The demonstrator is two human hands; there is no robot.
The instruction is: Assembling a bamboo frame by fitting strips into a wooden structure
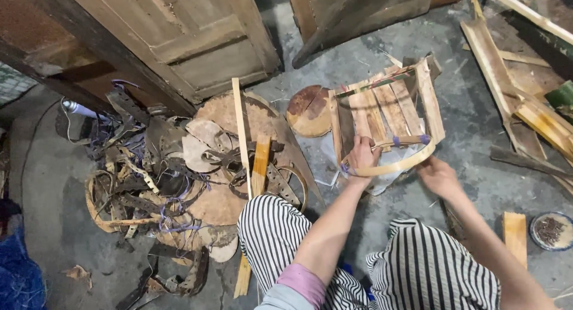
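Observation:
A small crate-like frame of wooden slats [388,104] stands on the concrete floor in front of my knees. A thin bent wooden strip [399,164] curves across its near side, tied on with purple cord. My left hand [362,156] is closed on the left end of this strip at the frame's near corner. My right hand [437,176] rests by the strip's right end, fingers curled; whether it grips the strip is unclear. My legs in striped trousers [280,232] are folded below.
A pile of leather straps, wooden discs and slats [179,178] lies to the left. A round wooden block [308,110] sits beside the frame. Planks [519,101] lie at the right; a small dish of nails [550,230] near the right edge. Old wooden doors [197,41] lean behind.

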